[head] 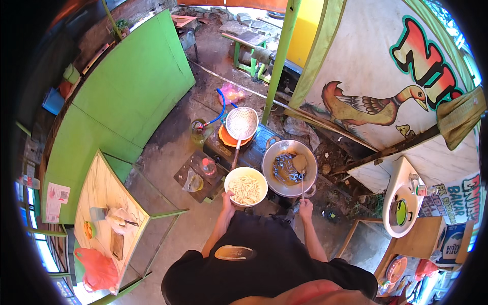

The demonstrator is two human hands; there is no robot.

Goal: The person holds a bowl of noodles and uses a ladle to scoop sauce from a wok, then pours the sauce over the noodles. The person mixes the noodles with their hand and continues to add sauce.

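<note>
My left hand grips the rim of a white bowl filled with pale cut strips of food. My right hand is closed around the handle of a metal spatula, whose wide blade lies in a large wok with two handles. Dark, shiny oil covers the wok's bottom. The bowl is just left of the wok. Beyond the bowl, a perforated metal strainer rests over an orange round item on the blue stove, its handle pointing towards me.
A low wooden stand at the left bears a bottle with a red top and a bag of yellowish liquid. A green gas cylinder with a blue hose stands behind it. A green post rises beyond the wok; a white sink is at right.
</note>
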